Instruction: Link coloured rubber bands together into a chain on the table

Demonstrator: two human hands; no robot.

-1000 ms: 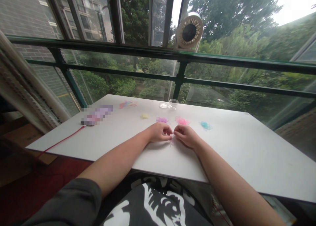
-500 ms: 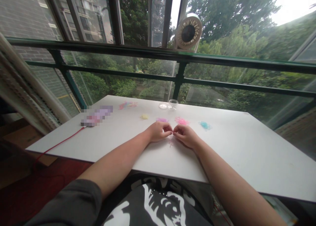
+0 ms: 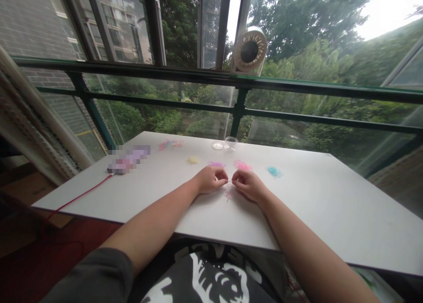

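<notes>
My left hand (image 3: 210, 180) and my right hand (image 3: 248, 184) rest low over the white table, each closed in a pinch. A short gap parts their fingertips, and a thin pale rubber band (image 3: 230, 181) stretches across it. Just below lies a small pinkish cluster of bands (image 3: 228, 194); whether it joins the stretched one I cannot tell. Beyond my fingers are little piles of rubber bands: purple (image 3: 216, 163), pink (image 3: 243, 165), teal (image 3: 274, 172) and yellow (image 3: 192, 160).
A mixed-colour pile (image 3: 170, 144) lies at the back left. Near the far edge stand a clear round tub (image 3: 230, 144) and its lid (image 3: 217, 145). A blurred phone-like object (image 3: 129, 159) with a red cable (image 3: 79, 195) lies left. Behind the white table (image 3: 330, 206) runs a green railing (image 3: 165, 73) with a fan (image 3: 250, 50).
My fingertips have drawn slightly apart, from nearly touching to a small gap with the band stretched across. The whole view has shifted a little downward in the picture.
</notes>
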